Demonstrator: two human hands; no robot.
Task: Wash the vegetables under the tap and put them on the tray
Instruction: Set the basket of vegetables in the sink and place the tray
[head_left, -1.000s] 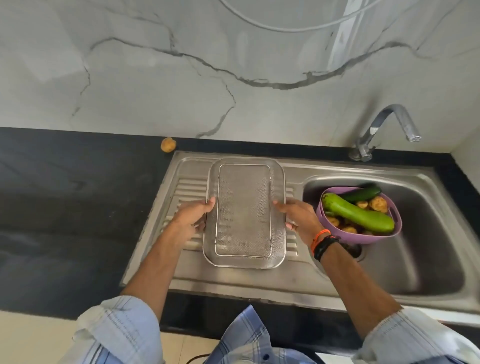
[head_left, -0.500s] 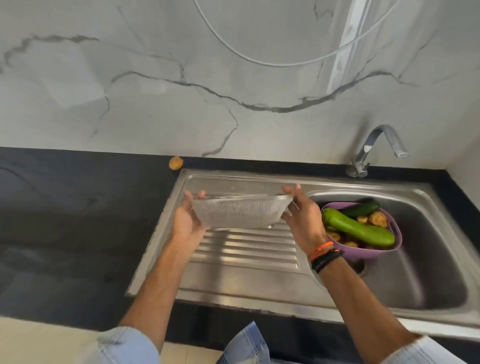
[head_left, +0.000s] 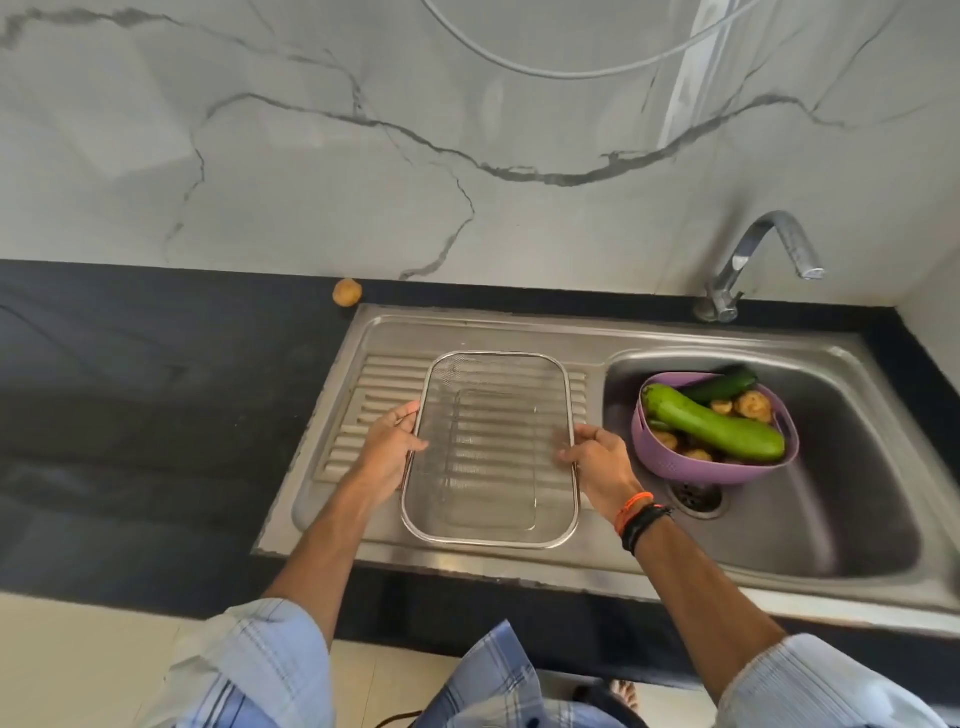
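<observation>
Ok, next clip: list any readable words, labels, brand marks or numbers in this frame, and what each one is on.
None can be read in this frame.
The mesh tray, held by the left hand and the right hand, shows no marking.
The purple bowl, the tap and the sink show no legible brand or label.
The wall's dark lines are marble veins, not writing.

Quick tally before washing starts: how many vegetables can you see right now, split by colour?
Light green: 1, the long gourd across the purple bowl.
Dark green: 1, the cucumber behind it.
Brown: at least 5, 4 or more small potatoes in the bowl, some partly hidden, plus 1 loose potato on the counter.
Total: at least 7.
</observation>
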